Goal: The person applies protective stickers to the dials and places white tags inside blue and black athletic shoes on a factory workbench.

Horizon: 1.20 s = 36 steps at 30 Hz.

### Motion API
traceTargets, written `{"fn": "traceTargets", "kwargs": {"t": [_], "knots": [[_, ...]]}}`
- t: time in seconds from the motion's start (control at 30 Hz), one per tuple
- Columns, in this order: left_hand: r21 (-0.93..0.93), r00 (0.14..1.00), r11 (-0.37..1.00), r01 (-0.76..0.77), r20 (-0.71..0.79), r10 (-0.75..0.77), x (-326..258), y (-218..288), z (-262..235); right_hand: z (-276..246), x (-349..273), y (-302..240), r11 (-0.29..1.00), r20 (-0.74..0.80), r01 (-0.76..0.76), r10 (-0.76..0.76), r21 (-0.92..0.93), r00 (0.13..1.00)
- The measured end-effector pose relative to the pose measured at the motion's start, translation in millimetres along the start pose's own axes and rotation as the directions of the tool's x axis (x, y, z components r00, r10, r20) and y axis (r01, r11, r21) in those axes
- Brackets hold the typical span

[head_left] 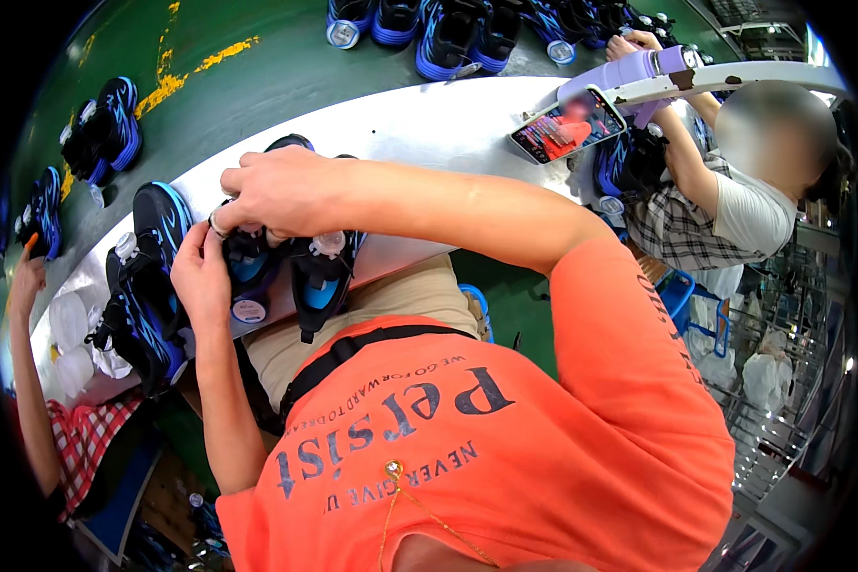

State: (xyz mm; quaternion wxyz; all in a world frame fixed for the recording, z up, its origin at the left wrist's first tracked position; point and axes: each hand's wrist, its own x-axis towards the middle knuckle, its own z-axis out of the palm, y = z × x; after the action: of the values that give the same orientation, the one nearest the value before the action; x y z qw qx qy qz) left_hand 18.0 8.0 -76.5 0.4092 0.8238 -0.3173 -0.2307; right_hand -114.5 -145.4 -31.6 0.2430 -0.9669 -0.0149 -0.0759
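Observation:
Both hands meet over a black-and-blue sneaker (248, 270) on the white work surface in front of me. My right hand (275, 194) reaches across from the right, its fingers curled down at the shoe's upper. From the near side comes my left hand (203, 274), thumb and fingers pinched close to the right fingertips. What lies between the fingers is hidden. A second sneaker (322, 279) stands just to the right, under my right forearm, with a clear round piece on its top. To the left rests another pair of sneakers (148, 286), one bearing a white round cap.
A phone (570, 124) leans on a lilac bottle (620, 72) at the surface's right. Beyond lies a green belt (305, 52) bearing several sneakers (453, 38). Clear plastic pieces (70, 334) sit at far left. Co-workers sit on both sides; one's hand (27, 281) is at left.

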Motion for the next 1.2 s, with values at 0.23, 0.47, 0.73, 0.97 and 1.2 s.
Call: {"fn": "traceTargets", "kwargs": {"t": [0.23, 0.47, 0.73, 0.97, 1.2], "knots": [[-0.126, 0.927, 0.982, 0.141, 0.365, -0.086, -22.1, 49.4, -27.0, -3.6, 0.4, 1.3, 0.994, 0.083, -0.100, 0.095, 0.054, 0.992], [-0.111, 0.855, 0.967, 0.231, 0.496, -0.148, -23.7, 44.0, -16.5, 6.7, -14.8, -7.7, 0.903, -0.086, -0.307, 0.346, 0.300, 0.934], [-0.087, 0.891, 0.986, 0.140, 0.445, -0.087, -30.6, 36.8, -7.9, 8.3, -18.2, -11.7, 0.888, -0.124, -0.353, 0.402, 0.296, 0.907], [-0.116, 0.897, 0.982, 0.148, 0.435, -0.083, -38.2, 45.0, -2.8, 3.0, -28.4, -6.7, 0.903, -0.127, -0.246, 0.306, 0.352, 0.943], [0.029, 0.914, 0.995, 0.096, 0.394, -0.099, -31.3, 70.0, -17.6, -12.6, -46.3, -4.0, 0.824, -0.061, -0.390, 0.452, 0.412, 0.890]]}}
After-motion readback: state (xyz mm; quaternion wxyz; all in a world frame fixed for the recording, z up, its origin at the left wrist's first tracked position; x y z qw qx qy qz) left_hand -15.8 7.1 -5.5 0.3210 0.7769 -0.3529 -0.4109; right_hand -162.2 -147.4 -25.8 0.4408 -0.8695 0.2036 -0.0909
